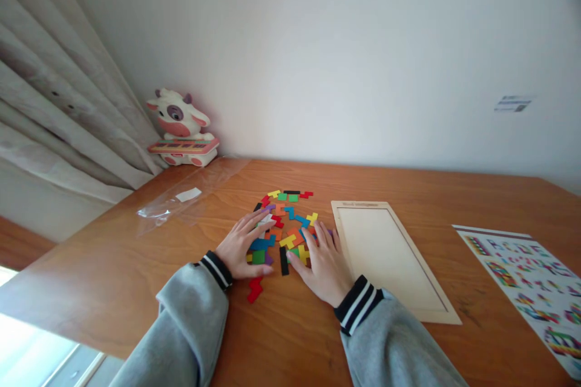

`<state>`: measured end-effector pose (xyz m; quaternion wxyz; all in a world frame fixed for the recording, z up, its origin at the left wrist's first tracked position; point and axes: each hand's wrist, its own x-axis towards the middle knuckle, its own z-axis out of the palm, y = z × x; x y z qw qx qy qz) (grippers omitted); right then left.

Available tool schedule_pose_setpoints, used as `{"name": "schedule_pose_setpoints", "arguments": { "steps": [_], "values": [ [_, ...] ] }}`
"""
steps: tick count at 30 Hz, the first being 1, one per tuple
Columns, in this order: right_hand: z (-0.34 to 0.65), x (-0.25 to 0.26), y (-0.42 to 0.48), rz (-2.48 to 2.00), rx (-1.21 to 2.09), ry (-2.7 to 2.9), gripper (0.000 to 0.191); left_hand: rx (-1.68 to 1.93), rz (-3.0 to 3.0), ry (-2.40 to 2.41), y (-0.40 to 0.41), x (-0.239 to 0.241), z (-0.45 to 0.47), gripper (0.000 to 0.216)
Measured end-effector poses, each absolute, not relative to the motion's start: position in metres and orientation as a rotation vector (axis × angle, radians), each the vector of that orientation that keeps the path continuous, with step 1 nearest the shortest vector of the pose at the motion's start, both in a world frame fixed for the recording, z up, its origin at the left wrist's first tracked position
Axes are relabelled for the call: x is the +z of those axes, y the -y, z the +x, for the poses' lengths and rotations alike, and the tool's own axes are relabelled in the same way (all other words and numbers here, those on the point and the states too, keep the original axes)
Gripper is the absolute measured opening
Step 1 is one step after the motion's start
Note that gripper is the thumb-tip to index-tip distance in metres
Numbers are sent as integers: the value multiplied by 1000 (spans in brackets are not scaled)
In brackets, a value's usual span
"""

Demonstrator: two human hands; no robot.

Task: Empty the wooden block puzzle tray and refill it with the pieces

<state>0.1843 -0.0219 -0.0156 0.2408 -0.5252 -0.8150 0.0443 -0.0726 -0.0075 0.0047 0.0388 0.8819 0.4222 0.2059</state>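
Coloured flat puzzle pieces lie loosely spread on the wooden table, among them an orange piece (294,234), a black bar (284,261) and a green piece (258,257). My left hand (242,246) rests over the left side of the pile, fingers spread and covering some pieces. On the right side, my right hand (324,260) lies over other pieces, its fingers also apart. Both hands touch or hover just above the pieces; neither grips one. A red piece (255,290) sits nearer me, below the left hand. Beside my right hand is a shallow wooden tray (385,248).
A printed pattern sheet (526,290) lies at the right of the table (454,205). At the back left stand a cow-shaped toy keyboard (184,130) and a clear plastic bag (170,208). A curtain (59,84) hangs at the left, and a wall closes off the back.
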Motion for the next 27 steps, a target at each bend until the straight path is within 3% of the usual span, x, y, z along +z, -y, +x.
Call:
{"name": "schedule_pose_setpoints", "arguments": {
  "steps": [2,5,10,15,18,27],
  "values": [
    [185,-18,22,-1401,142,2214,66,544,2714,-1288,27,2,-77,113],
    [184,-20,20,-1291,223,2171,64,479,2714,-1408,41,-4,-75,114],
    [182,-19,19,-1202,347,2106,48,446,2647,-1675,28,-9,-59,88],
    [181,-19,23,-1366,210,2157,65,587,2570,-1731,13,-4,-40,56],
    [181,-17,24,-1291,232,2258,58,680,2536,-1689,5,-1,-35,41],
    [182,-13,17,-1171,289,2186,31,954,2397,-1552,-24,-7,-38,30]
  ]
}}
